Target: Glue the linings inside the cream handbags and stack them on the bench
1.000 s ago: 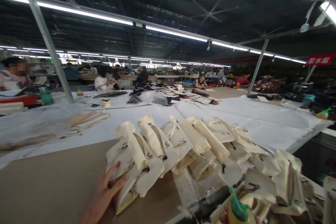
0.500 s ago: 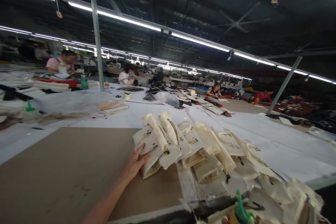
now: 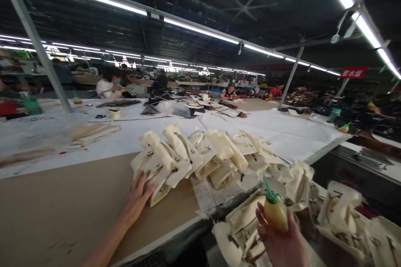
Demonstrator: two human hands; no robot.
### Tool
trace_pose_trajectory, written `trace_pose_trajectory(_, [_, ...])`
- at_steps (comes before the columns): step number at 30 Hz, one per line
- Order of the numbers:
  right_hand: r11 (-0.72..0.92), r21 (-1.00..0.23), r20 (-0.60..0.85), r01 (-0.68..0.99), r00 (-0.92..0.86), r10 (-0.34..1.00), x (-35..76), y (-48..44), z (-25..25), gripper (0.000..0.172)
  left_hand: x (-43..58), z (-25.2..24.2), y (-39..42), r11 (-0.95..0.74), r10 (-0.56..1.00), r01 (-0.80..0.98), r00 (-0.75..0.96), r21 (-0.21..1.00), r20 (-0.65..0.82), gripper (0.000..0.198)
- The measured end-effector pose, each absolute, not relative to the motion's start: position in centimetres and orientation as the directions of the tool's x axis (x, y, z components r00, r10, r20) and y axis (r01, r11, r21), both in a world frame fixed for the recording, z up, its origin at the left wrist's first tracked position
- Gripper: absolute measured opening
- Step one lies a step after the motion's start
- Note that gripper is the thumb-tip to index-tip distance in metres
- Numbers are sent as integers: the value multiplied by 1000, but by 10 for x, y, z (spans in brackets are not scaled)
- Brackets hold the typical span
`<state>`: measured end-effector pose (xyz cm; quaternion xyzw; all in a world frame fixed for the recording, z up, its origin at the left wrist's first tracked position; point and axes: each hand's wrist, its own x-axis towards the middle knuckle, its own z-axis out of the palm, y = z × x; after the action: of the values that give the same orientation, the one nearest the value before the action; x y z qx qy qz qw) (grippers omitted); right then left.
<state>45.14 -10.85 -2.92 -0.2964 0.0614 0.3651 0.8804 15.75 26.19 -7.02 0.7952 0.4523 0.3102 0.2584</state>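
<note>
My left hand (image 3: 138, 196) lies with its fingers outstretched against the nearest cream bag piece (image 3: 151, 162), at the left end of a leaning row. Straps and dark zippers show on several of these cream pieces (image 3: 203, 150). In my right hand (image 3: 280, 238) is a squeeze bottle (image 3: 275, 212) of yellowish liquid with a green nozzle cap, held nearly upright with the fingers around it. Below and beside that hand are more cream bag pieces (image 3: 238, 225), partly hidden by it.
A brown board (image 3: 62, 200) covers the near left of the white table (image 3: 266, 125). Flat tan pieces (image 3: 94, 133) and a clear plastic bag (image 3: 173, 108) lie farther back. A metal post (image 3: 37, 41) rises at left. Several people sit beyond, one in a white top (image 3: 106, 87).
The view has turned right and tilted down. My right hand and the bottle have come fully into view at the lower right. My left hand still touches the end bag piece.
</note>
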Motion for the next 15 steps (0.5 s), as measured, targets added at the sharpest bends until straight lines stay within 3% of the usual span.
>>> trace_pose_trajectory(7, [628, -406, -343, -664, 748, 568, 488, -56, -30, 31, 143, -76, 262, -550, 818, 580, 517, 600, 250, 94])
trace_pose_trajectory(10, [613, -404, -333, -679, 734, 592, 493, -42, -27, 34, 141, -74, 261, -567, 805, 599, 549, 566, 225, 108])
trace_pose_trajectory(15, [621, -390, -277, -680, 730, 625, 493, -39, -21, 38, 141, -70, 259, -538, 821, 612, 537, 579, 196, 115])
